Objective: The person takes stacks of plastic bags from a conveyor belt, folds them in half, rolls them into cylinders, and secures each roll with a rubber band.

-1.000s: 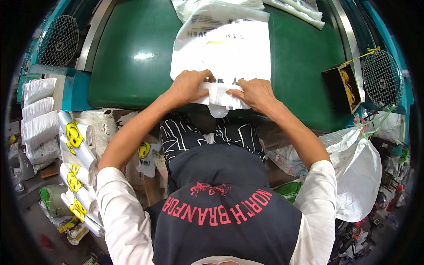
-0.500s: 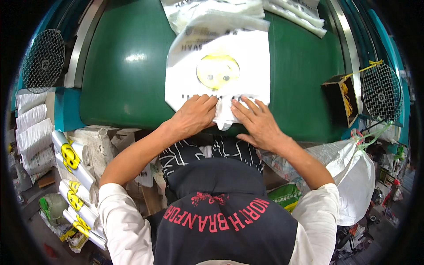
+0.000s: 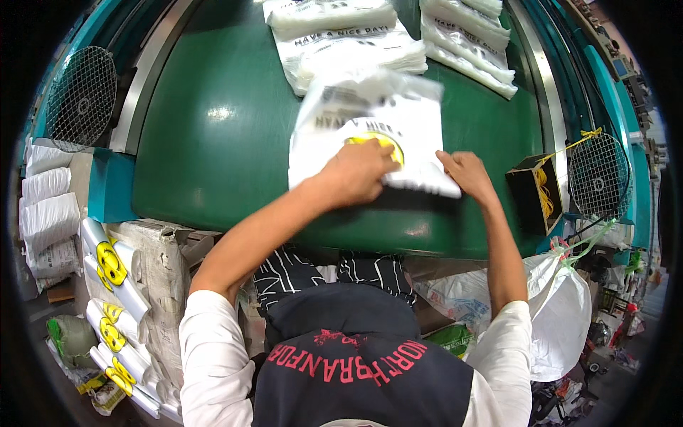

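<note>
A white plastic bag [image 3: 313, 160] with black print and a yellow smiley face lies on the green table in front of me, its far part blurred. My left hand [image 3: 361, 172] is on its middle, fingers curled against the smiley and partly covering it. At the bag's right edge my right hand [image 3: 466, 174] pinches the side between thumb and bent fingers. The bag's near edge lifts a little off the table between the hands. What lies under the left fingers is hidden.
Stacked white printed bags [image 3: 356, 50] lie beyond, with another row of bags [image 3: 469, 43] at far right. A box of yellow cord [image 3: 537, 192] hangs at the right edge, near a wire-guarded fan [image 3: 600, 174]. Another fan [image 3: 82, 99] stands left, above rolled smiley bags [image 3: 117, 320].
Both hands have moved away from the table's near edge, the right one out to the bag's right side. The bag has slid farther off, and the left hand now covers the smiley.
</note>
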The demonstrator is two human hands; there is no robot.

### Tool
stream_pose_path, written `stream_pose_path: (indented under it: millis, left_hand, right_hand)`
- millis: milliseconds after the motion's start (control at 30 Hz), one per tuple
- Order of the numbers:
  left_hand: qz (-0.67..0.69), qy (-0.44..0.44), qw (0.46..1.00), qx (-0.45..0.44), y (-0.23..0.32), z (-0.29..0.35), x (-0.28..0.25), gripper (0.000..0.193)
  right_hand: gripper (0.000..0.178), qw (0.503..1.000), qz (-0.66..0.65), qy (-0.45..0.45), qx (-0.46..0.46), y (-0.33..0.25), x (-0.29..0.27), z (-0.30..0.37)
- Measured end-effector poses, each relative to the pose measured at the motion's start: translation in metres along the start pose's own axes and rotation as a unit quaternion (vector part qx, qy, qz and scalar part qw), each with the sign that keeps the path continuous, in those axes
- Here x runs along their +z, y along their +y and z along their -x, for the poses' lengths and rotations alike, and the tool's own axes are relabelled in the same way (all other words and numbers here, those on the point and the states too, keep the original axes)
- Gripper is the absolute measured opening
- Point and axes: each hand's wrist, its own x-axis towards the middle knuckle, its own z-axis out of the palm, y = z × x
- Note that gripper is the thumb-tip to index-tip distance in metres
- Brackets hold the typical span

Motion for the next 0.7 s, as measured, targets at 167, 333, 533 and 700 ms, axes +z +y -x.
stream_pose_path:
  millis: [167, 333, 533, 700]
  left_hand:
    - [-0.046, 0.062, 0.993, 0.095, 0.042, 0.038, 0.051, 0.042]
    - [-0.003, 0.102, 0.993, 0.054, 0.04, 0.038, 0.038, 0.05]
    - [0.016, 0.275, 0.961, 0.016, 0.036, 0.02, -0.014, 0.065]
    - [-0.071, 0.042, 0.986, 0.148, 0.054, 0.025, 0.065, 0.052]
  right_hand:
    - [0.041, 0.936, -0.347, 0.017, 0.056, 0.012, 0.019, 0.002]
    - [0.042, 0.984, -0.157, 0.08, 0.006, -0.007, 0.007, -0.02]
    - [0.08, 0.866, -0.481, -0.121, 0.066, 0.008, -0.007, -0.002]
    - [0.059, 0.793, -0.607, -0.037, 0.031, 0.026, 0.022, -0.007]
